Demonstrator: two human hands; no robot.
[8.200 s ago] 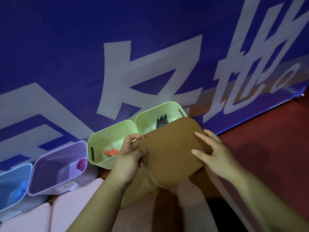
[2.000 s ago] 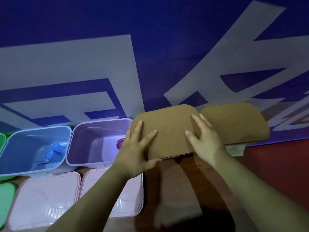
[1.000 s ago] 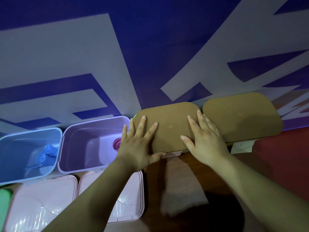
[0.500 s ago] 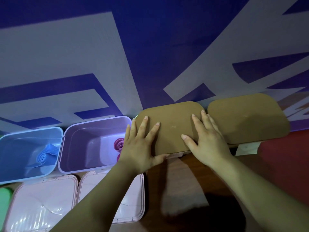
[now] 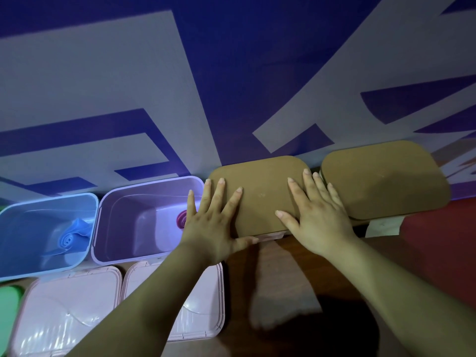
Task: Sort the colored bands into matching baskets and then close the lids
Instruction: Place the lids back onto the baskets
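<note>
A dark blue banner (image 5: pixel 231 60) with huge pale grey-white strokes of lettering fills the whole far side, down to the surface below. Nearer lies a brown surface (image 5: pixel 280 274), perhaps wood, though the dim light makes that hard to judge. A red area (image 5: pixel 443 248) adjoins it on the right. The light is low and bluish, and a dark shadow (image 5: pixel 334 331) lies at the near edge.

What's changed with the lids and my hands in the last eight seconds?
Then both hands held one brown lid over the open green baskets. Now both are covered: the right brown lid lies in place, and the left hand and right hand press flat on the left brown lid. The blue basket and purple basket stay open, pink lids unmoved.
</note>
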